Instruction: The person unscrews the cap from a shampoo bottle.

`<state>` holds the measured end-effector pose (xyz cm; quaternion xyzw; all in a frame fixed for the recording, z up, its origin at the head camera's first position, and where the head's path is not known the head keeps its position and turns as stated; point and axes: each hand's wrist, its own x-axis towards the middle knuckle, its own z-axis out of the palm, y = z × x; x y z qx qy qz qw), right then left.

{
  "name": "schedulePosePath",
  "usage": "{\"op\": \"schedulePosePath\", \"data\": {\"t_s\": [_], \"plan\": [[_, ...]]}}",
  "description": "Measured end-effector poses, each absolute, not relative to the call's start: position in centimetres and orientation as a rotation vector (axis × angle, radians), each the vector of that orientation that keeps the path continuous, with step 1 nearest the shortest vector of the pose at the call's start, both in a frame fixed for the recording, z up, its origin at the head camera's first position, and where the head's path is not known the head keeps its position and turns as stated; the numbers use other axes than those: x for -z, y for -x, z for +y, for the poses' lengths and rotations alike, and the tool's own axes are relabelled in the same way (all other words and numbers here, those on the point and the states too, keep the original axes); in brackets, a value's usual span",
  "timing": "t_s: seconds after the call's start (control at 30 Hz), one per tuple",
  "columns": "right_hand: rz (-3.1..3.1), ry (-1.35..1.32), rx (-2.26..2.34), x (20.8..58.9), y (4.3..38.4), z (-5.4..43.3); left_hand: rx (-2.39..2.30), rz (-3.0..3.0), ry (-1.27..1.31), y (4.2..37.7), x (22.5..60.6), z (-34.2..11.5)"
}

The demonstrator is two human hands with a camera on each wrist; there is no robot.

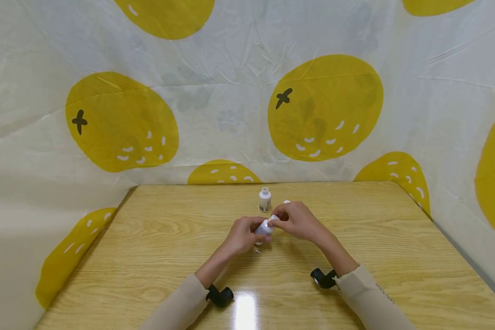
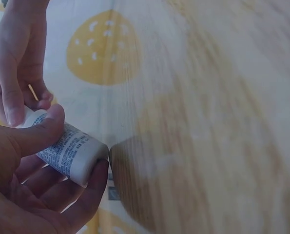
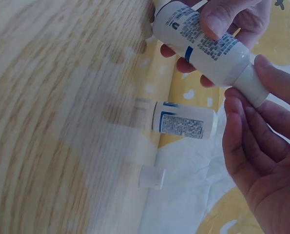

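My left hand point(image 1: 240, 236) grips a small white plastic bottle point(image 1: 264, 230) round its body, tilted with its top to the upper right. Printed text covers the bottle's side in both wrist views. Thumb and fingers of my right hand point(image 1: 300, 221) pinch the white cap point(image 3: 252, 87), which sits on the bottle's neck. Beyond the hands, a second white bottle point(image 1: 265, 201) stands upright on the table with its neck uncovered. A loose white cap point(image 3: 152, 177) lies on the table near that bottle, partly hidden behind my right hand in the head view.
The wood-grain table point(image 1: 169, 256) reflects a bright light near its front. A white cloth point(image 1: 222, 110) printed with yellow fruit hangs round the back and sides. Black wrist cameras point(image 1: 220, 297) are strapped at both sleeves.
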<state>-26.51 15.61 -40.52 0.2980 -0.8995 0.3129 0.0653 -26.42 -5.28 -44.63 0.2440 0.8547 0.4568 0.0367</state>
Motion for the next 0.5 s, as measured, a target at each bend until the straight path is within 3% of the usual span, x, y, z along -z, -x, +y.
{"op": "schedulePosePath", "data": {"t_s": [0.5], "plan": [[-2.679,-0.998,-0.937,40.45,26.37,15.66,-1.364,2.621,-0.775,26.30,44.61,-5.42]]}}
